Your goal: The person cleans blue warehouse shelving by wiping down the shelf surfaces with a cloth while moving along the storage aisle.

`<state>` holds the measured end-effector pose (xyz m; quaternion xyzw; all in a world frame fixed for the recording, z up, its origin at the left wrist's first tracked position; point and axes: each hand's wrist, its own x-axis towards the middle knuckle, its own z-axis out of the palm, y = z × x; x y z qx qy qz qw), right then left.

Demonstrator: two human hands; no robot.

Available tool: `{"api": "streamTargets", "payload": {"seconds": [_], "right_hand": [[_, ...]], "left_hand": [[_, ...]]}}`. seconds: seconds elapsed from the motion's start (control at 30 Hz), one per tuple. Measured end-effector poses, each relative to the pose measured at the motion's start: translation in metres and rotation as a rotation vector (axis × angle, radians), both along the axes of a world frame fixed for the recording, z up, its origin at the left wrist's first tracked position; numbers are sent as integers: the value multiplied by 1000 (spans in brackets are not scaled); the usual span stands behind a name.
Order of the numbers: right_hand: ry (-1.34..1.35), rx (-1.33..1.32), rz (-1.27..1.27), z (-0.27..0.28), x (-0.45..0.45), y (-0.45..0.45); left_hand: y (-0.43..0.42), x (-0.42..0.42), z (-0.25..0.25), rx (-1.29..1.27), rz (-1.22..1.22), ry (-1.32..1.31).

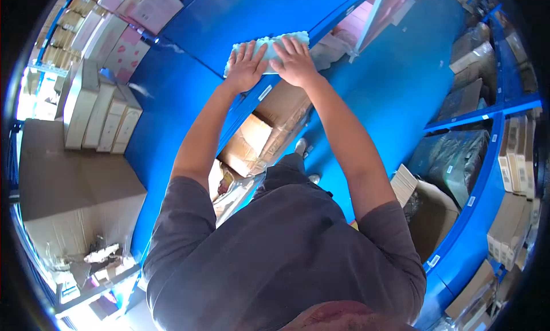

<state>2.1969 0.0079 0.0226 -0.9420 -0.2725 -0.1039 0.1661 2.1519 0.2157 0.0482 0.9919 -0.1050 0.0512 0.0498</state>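
Note:
A pale, light-blue cloth with uneven edges (pixel 268 44) lies flat on the blue shelf top (pixel 229 21), close to its front edge. On the cloth's left part rests my left hand (pixel 247 67), palm down, fingers spread. My right hand (pixel 293 61) presses flat on the right part, its fingers also apart. Both hands are side by side, with the thumbs near each other. The cloth under the palms is hidden.
Left on the shelf are a large brown carton (pixel 80 187), upright flat boxes (pixel 103 113) and pink-white boxes (pixel 126 50). Cartons (pixel 252 142) sit below the shelf edge. Across the blue floor (pixel 378 96), a right-hand rack (pixel 481 113) holds wrapped goods and boxes.

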Motion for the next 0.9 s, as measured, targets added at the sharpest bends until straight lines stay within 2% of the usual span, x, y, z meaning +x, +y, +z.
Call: {"api": "streamTargets", "payload": {"seconds": [0.13,0.33,0.47,0.9], "right_hand": [[37,94,-39,-6,25,-17],[40,100,-135,-9,71,-35],[-50,222,-168,-13,119,-52],[-157,114,-294,-11,287,-133]], "left_hand": [[-20,28,0,-3,-23,-26],[-48,85,-2,-13,-40,-33],[-71,135,3,-36,-40,-20],[-158,327,-2,-38,-112,-86]]}}
